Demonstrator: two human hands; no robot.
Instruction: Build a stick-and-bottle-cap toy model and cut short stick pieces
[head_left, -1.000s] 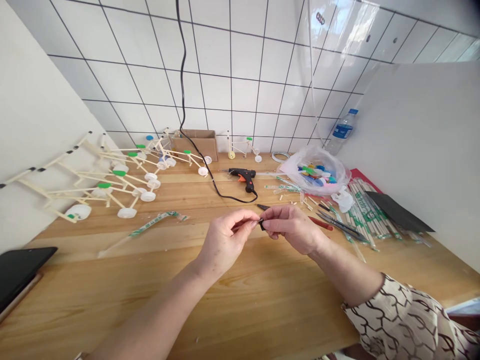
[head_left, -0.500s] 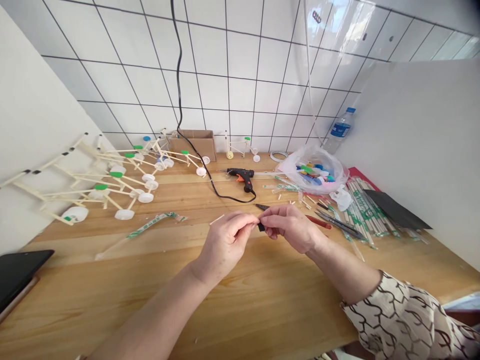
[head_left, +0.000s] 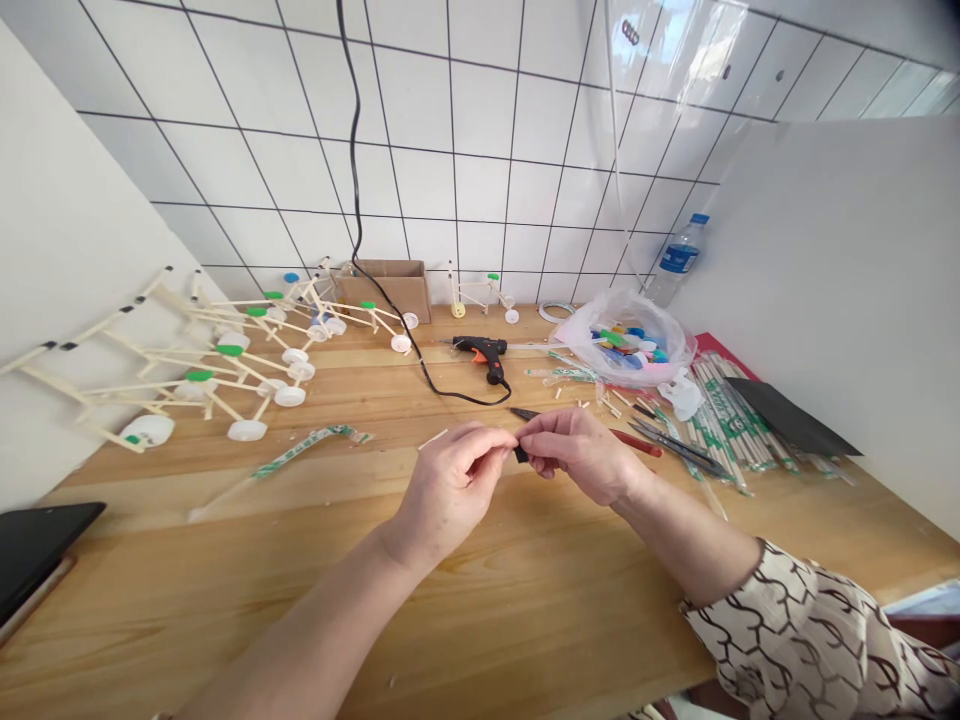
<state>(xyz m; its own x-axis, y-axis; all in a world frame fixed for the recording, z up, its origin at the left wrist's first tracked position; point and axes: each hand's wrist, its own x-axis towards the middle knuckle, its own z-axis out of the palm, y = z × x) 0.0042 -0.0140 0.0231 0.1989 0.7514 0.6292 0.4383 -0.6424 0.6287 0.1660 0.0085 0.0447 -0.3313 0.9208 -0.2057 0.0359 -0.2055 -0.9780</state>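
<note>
Over the middle of the table my left hand point(head_left: 456, 480) and my right hand point(head_left: 576, 450) meet fingertip to fingertip, both closed in a pinch. Between them a small black piece point(head_left: 522, 454), paper-like, hangs just under the fingertips; most of it is covered by fingers. A thin pale stick point(head_left: 433, 439) shows beyond my left knuckles, and I cannot tell whether it lies on the table or is held. Pliers with red handles point(head_left: 637, 443) lie partly behind my right hand, their dark tip point(head_left: 523, 412) showing past it.
A black glue gun point(head_left: 484, 352) with its cord lies ahead. Stick-built bicycle models point(head_left: 202, 390) stand at left. To the right are a bag of bottle caps point(head_left: 630, 345), scissors point(head_left: 679, 448), wrapped chopsticks point(head_left: 735, 425) and black paper point(head_left: 791, 415). A tablet-like device point(head_left: 45, 550) sits at left.
Both hands stay pinched together at the black piece in nearly the same place. The whole view has shifted very slightly.
</note>
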